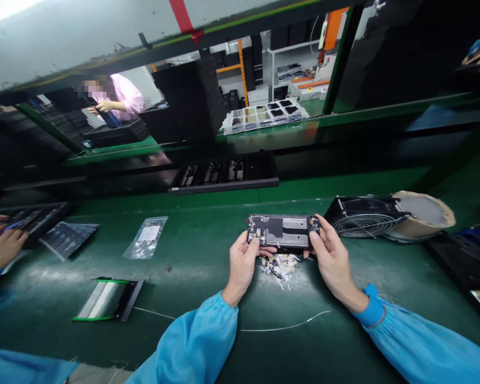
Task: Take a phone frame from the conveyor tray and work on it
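An opened smartphone (pixel 283 232), its inner boards and silver frame showing, is held level above the green bench. My left hand (pixel 244 261) is closed on its left end, thumb on top and fingers underneath. At the other end, my right hand (pixel 330 253) grips the phone the same way, its thumb pressed on the inner face. Just below the phone lies a heap of small scraps (pixel 280 266), clear film and beige bits, on the bench. Both forearms wear blue sleeves.
A black tray (pixel 224 173) with several phone parts stands behind. A fan (pixel 362 217) and a round tub (pixel 422 208) are right. Left lie a plastic bag (pixel 147 237), a green-edged silver piece (pixel 104 300) and a thin cord (pixel 284 329). A co-worker's hands (pixel 2 245) work far left.
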Motion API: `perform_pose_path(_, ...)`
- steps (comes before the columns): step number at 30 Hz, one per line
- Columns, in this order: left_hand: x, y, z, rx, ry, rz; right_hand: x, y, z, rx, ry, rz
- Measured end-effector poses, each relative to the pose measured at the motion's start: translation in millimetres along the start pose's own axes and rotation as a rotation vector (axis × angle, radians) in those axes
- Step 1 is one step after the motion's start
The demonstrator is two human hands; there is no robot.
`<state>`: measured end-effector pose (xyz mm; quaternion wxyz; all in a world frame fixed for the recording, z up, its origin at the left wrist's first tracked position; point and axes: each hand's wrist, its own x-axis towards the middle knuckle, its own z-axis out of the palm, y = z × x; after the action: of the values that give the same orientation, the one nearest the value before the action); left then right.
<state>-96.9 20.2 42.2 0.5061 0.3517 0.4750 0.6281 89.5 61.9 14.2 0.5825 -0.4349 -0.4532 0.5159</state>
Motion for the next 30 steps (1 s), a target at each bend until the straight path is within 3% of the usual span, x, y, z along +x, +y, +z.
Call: perform_pose_path(30, 1.1, 1.3, -0.2, 0.001, 0.005, -0.001, 2.0, 2.2, -0.2, 0.022, -0.006, 0.029)
